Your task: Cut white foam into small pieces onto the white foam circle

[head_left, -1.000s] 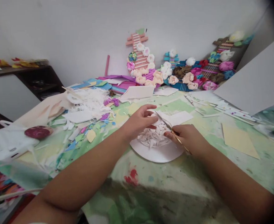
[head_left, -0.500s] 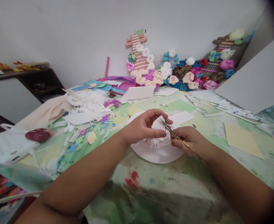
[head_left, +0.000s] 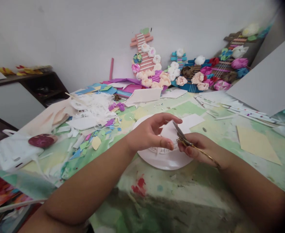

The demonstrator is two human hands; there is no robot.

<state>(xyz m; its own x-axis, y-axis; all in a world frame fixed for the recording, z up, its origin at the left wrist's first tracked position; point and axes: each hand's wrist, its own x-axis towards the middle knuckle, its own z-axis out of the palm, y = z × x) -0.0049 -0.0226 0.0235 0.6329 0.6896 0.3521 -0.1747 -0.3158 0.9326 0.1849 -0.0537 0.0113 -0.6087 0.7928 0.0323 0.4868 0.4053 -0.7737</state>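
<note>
One paper piece (head_left: 168, 130), pinched in my left hand (head_left: 149, 132) toward the near edge of the tabletop (head_left: 216, 127), faces scissors (head_left: 181, 135) gripped in my right hand (head_left: 202, 147); short snips seem safest

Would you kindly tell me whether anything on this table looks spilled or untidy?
A red blotch on the table cover, near its front edge, may be spilled paint; coloured paper scraps lie scattered at left.
</note>
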